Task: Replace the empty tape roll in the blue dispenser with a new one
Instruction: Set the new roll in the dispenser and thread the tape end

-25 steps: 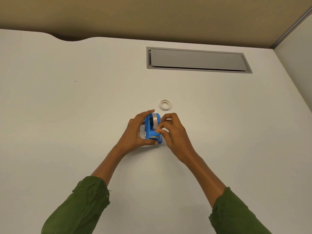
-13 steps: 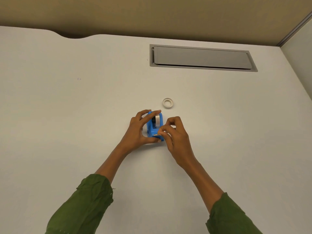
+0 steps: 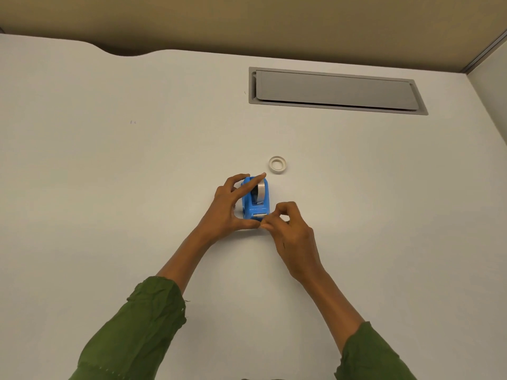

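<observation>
A small blue tape dispenser (image 3: 253,207) stands on the white desk (image 3: 137,187) with a roll of tape (image 3: 262,193) seated in it. My left hand (image 3: 229,208) grips the dispenser from its left side, forefinger laid over the top of the roll and thumb at the front base. My right hand (image 3: 290,234) is at the dispenser's front right corner by the metal cutter, thumb and forefinger pinched together; whether a tape end is between them cannot be made out. A bare white tape core (image 3: 277,165) lies flat on the desk just beyond the dispenser, to the right.
A grey cable hatch (image 3: 336,90) is set flush in the desk at the back right. A tan partition wall (image 3: 247,23) runs along the desk's far edge, with a notch in that edge at the back left.
My right hand has moved from the top of the roll down and toward me, past the cutter at the dispenser's front. My left hand keeps its grip. The view has shifted slightly.
</observation>
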The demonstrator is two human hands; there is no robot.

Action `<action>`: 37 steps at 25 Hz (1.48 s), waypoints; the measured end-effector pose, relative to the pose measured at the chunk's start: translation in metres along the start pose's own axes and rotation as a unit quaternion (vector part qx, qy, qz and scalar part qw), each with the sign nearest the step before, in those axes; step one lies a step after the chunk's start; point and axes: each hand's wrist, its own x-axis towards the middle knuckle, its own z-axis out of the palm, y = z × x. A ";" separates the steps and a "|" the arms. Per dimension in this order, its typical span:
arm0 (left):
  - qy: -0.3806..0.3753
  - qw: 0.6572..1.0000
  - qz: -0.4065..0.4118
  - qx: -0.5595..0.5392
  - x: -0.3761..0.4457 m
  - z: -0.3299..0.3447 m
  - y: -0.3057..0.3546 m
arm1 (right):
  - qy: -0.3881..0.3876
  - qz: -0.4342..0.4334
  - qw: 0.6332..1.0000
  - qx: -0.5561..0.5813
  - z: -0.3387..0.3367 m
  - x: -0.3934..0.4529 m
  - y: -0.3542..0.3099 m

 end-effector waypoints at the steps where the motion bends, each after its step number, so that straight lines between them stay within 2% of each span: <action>1: -0.002 1.000 -0.004 0.004 0.001 0.000 0.000 | 0.016 -0.036 0.999 -0.018 -0.002 0.000 0.000; 3: -0.003 1.000 -0.007 0.007 0.001 0.000 0.000 | 0.046 -0.105 0.993 -0.032 -0.004 0.003 0.002; 9: 0.005 1.000 0.009 -0.002 0.000 0.000 -0.001 | 0.002 -0.118 0.993 -0.023 -0.007 0.016 -0.001; 16: 0.008 1.000 0.008 -0.007 0.000 0.000 -0.002 | 0.001 -0.140 0.989 -0.043 -0.011 0.018 -0.002; 21: 0.008 1.000 0.010 -0.012 0.001 0.000 -0.004 | 0.056 -0.164 0.982 -0.078 -0.014 0.021 -0.008; 37: 0.000 1.000 0.010 -0.016 0.004 -0.003 -0.004 | 0.125 -0.240 0.952 -0.146 0.001 0.002 -0.003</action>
